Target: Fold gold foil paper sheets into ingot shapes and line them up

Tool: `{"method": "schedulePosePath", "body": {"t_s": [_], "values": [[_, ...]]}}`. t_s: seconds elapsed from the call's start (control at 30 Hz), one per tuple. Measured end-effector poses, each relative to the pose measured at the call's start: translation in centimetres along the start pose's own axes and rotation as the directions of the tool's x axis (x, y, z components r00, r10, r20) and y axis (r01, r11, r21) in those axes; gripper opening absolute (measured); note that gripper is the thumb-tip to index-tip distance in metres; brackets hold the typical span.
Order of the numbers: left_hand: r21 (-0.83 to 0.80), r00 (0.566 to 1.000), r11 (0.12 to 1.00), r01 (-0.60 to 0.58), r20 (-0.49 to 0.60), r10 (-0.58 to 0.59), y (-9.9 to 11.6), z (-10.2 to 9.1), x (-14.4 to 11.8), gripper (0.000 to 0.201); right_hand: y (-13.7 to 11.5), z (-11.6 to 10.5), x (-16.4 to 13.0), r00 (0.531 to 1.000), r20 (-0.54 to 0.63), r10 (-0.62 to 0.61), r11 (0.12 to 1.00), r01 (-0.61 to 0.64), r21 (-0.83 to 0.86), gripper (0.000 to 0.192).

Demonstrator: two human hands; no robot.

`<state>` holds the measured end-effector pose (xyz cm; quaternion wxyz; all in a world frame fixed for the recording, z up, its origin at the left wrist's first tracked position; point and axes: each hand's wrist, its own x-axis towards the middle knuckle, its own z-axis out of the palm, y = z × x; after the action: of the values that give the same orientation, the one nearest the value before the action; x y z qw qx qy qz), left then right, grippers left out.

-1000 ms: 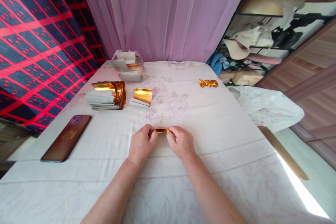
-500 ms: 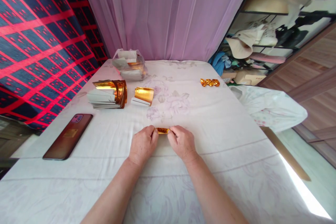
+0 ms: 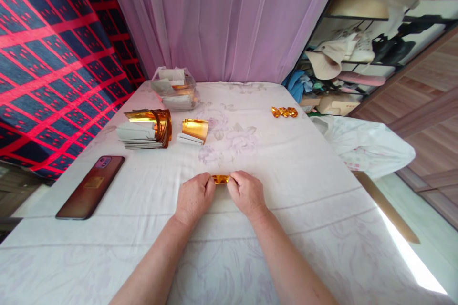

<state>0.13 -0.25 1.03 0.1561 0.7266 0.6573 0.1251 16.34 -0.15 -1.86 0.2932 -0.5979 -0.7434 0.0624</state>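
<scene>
Just below the frame's centre, the gold foil piece (image 3: 221, 179) shows a broader, more creased face than a second ago, so its shaping seems to be advancing. The left hand (image 3: 195, 194) and right hand (image 3: 247, 193) each keep a pinching grip on one end, over the cloth-covered bench (image 3: 286, 167).

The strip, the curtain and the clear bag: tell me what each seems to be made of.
Strip: probably foil or foil-faced paper, glossy gold, judging by its bright, uneven glints.
Curtain: likely a light fabric with a soft, low sheen; it hangs in loose folds.
Clear bag: apparently thin plastic film, wrinkled; its contents show through.
</scene>
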Motion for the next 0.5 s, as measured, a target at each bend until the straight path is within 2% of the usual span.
{"method": "schedulePosePath", "body": {"t_s": [0.5], "values": [[-0.127, 0.996, 0.990, -0.058, 0.053, 0.066, -0.43, -0.42, -0.01, 0.031, -0.11, -0.05, 0.13, 1.000, 0.017, -0.006, 0.999, 0.007, -0.038, 0.024]]}}
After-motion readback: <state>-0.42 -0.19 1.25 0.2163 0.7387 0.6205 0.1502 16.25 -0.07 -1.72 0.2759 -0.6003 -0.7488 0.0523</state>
